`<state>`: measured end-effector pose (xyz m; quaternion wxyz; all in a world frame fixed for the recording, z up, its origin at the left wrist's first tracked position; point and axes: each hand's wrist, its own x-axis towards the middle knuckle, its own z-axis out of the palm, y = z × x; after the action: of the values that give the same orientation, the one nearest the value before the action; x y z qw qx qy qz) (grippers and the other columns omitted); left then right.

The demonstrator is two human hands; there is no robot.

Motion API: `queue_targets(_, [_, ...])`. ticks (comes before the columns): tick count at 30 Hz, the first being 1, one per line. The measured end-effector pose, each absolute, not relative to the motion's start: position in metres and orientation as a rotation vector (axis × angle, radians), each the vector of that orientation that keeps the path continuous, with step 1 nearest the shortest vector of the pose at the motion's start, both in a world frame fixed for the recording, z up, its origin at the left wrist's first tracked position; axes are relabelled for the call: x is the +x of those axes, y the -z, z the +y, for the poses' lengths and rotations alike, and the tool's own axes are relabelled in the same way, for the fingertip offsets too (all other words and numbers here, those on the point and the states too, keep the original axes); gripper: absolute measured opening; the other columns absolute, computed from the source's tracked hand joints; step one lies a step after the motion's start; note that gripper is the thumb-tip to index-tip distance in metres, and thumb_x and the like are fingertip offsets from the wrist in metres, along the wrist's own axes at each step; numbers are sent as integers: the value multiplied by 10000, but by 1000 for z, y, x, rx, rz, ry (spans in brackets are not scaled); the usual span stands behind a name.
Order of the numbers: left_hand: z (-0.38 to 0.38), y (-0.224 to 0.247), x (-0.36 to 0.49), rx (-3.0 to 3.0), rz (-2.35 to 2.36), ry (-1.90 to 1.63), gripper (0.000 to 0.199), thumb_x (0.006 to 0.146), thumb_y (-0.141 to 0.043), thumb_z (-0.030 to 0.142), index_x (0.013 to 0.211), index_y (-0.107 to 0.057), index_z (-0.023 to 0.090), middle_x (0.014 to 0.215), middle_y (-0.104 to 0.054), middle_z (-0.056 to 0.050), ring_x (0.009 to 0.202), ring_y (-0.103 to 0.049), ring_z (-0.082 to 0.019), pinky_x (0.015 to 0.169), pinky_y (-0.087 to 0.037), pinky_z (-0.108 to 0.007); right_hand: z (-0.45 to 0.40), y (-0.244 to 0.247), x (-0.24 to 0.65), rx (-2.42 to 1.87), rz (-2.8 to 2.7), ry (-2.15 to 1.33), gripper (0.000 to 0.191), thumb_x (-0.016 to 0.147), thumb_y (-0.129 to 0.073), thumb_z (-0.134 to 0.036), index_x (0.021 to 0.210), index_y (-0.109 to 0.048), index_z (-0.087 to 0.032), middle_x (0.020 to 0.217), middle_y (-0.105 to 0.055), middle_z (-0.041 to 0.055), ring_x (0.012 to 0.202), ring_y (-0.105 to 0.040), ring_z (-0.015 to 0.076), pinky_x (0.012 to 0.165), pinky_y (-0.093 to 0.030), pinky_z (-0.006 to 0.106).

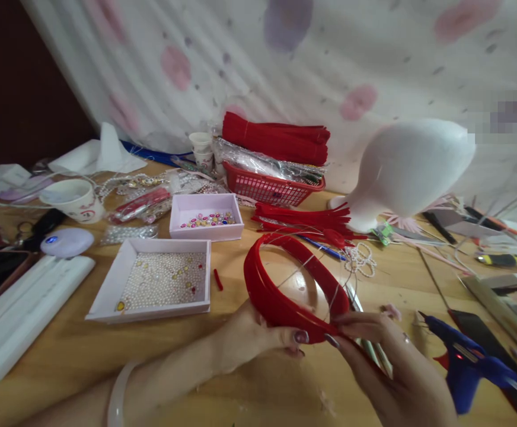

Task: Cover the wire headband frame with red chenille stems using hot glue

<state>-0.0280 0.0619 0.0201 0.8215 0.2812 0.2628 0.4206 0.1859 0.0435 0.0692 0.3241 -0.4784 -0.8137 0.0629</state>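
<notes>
A red band bent into a loop (276,299), its surface smooth and shiny, is raised above the table in both my hands. My left hand (262,332) grips its lower front edge, thumb on the outside. At the right end of the loop, my right hand (383,350) pinches the band between thumb and fingers, and a red strip runs down under the palm. Thin threads or wires (329,290) curve across and beside the loop. Partly behind my right hand lie scissors (367,344). A blue glue gun (467,356) rests to the right of that hand.
Left of the loop stand a white tray of pearl beads (165,284) and a smaller box of coloured gems (207,219). Behind are a red basket (271,187), red strips (303,216) and a white mannequin head (414,166). A paper cup (74,201) stands far left.
</notes>
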Motion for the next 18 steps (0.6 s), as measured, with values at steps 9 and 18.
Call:
queue_targets(9, [55, -18, -24, 850, 605, -862, 203, 714, -858, 311, 862, -777, 197, 780, -732, -15, 693, -611, -139, 717, -510, -286, 30, -73, 180, -1272, -2182, -167, 216, 957, -646, -346, 1139, -655, -230, 759, -764, 16, 546, -709, 148, 516, -583, 205])
queue_targets(18, [55, -19, -20, 929, 614, -910, 83, 756, -763, 256, 811, -767, 194, 730, -669, 4, 698, -573, -153, 717, -472, -289, 27, -74, 169, -1109, -2352, -101, 447, 940, -606, -130, 1361, -650, -275, 1037, -799, 73, 846, -782, 196, 700, -603, 237])
